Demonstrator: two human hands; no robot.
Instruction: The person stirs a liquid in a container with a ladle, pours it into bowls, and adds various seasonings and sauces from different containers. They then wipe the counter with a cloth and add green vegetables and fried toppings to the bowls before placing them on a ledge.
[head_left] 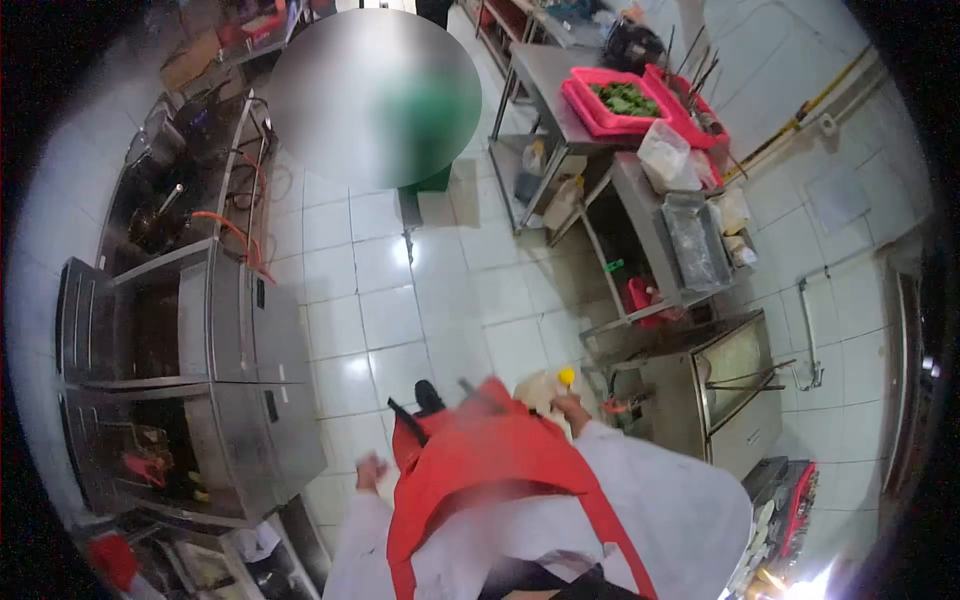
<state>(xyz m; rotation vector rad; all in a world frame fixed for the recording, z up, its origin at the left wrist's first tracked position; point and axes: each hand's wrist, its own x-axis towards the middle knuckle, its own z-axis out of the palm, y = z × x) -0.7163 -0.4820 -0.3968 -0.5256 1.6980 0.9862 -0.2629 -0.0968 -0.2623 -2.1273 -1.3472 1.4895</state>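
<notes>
In the head view, the right hand [572, 410] holds a small round yellow item [567, 377] near a pale object [538, 390]; the blurred left hand's [371, 471] grip I cannot tell. Farther, a grey metal counter [540, 85] carries a pink plastic tray [588, 115].

1. We see a pale, cream-coloured container [538, 390] at our right hand [571, 412], which appears to grip it near the top; the exact contact is too small to make out.
2. We see a small, rounded, bright yellow cap [567, 377] on its upper part, just beyond our fingers.
3. We find its body partly hidden by the hand and cannot tell its full shape, its contents or whether it touches the floor [455, 340].
</notes>
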